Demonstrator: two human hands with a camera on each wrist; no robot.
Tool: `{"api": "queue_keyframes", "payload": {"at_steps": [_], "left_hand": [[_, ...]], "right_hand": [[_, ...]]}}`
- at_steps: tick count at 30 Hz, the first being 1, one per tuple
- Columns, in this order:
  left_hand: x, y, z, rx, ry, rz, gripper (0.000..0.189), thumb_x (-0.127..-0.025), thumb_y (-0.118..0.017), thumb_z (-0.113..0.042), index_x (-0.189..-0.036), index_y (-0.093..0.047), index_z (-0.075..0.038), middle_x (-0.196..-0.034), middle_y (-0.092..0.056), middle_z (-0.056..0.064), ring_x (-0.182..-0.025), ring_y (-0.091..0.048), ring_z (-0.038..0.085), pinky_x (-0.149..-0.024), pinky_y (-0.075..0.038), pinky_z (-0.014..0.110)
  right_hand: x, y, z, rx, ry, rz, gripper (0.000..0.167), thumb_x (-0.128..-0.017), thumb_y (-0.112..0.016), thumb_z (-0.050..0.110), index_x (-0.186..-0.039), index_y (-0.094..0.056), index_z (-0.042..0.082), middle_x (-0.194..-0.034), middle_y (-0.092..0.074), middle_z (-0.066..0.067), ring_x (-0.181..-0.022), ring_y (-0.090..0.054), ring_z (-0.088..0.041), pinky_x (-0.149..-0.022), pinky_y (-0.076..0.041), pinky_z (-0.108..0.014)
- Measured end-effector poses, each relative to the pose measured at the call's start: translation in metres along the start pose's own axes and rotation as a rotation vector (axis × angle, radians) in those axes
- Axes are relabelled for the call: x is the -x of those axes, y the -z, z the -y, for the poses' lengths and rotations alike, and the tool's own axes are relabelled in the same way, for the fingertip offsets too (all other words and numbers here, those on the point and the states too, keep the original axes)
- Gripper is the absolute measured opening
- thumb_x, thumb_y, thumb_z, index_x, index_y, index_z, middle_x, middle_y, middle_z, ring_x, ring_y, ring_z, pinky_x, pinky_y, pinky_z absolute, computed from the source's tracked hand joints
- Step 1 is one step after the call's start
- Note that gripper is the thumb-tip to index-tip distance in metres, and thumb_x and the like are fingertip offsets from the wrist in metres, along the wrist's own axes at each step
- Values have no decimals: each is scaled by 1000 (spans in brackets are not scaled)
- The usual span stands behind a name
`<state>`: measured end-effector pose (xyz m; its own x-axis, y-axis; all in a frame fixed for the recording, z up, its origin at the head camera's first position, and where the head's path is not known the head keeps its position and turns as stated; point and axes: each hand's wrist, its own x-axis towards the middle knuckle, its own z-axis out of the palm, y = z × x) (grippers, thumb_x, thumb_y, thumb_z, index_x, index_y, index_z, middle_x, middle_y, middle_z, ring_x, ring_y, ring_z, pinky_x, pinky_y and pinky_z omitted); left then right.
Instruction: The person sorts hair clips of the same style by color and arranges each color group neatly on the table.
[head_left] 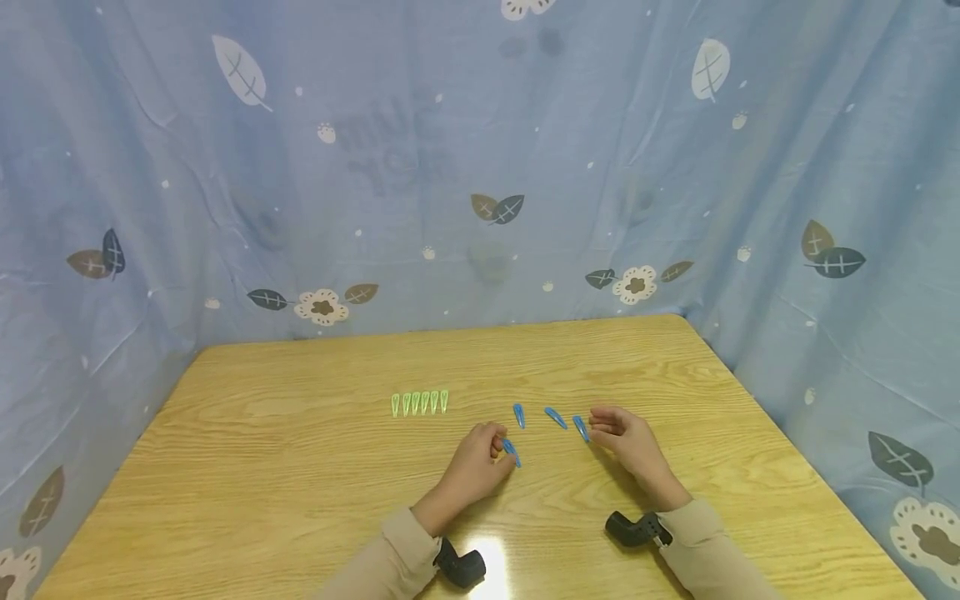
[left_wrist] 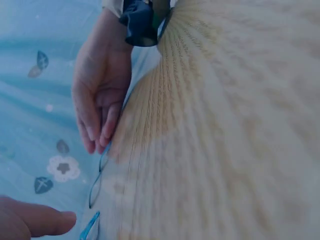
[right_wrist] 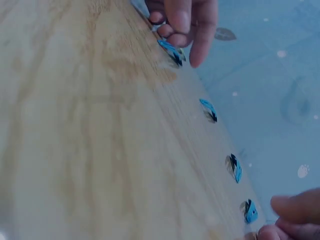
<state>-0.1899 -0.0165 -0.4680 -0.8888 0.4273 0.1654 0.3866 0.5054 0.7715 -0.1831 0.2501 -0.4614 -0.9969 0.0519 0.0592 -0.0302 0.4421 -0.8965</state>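
Several blue snap hair clips lie apart on the wooden table. My left hand point(head_left: 474, 467) is beside the nearest clip point(head_left: 512, 452), its fingers loosely bent around the spot without a visible grip. In the right wrist view that clip point(right_wrist: 171, 52) rests on the wood just under the left fingertips. My right hand point(head_left: 630, 443) hovers at the right of the rightmost clip point(head_left: 581, 428), fingers relaxed and holding nothing. Between the hands lie an upright clip point(head_left: 518, 416) and a slanted one point(head_left: 556, 417).
A neat row of several light green hair clips point(head_left: 416, 403) lies left of the blue ones, farther back. A blue patterned curtain point(head_left: 450, 167) encloses the table point(head_left: 262, 467) at the back and sides. Each wrist carries a black device point(head_left: 633, 530).
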Motion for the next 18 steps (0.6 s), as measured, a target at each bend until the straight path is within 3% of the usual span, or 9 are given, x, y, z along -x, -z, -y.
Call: {"api": "queue_keyframes", "payload": {"at_steps": [9,18], "left_hand": [[-5,-8,-2,-109,-22,-58,36,-88,-71,-14,-113,-59,10,-82,-50,2,-71,-44,10,-60,-41,21],[-4,-5,-7,-119,10,-61,27,-85,-73,-10,-105,-64,5,-76,-47,-1,-66,-42,10,-57,-38,21]], "right_hand": [[-7,-11,7,222,18,-75,28,-85,-71,6,-110,-66,-5,-96,-68,-12,-86,-63,-24,-73,-51,-31],[-9,-16,10,256,-1,-71,23,-83,-70,1,-106,-69,-5,-89,-67,-8,-82,-64,-22,-70,-51,-31]]}}
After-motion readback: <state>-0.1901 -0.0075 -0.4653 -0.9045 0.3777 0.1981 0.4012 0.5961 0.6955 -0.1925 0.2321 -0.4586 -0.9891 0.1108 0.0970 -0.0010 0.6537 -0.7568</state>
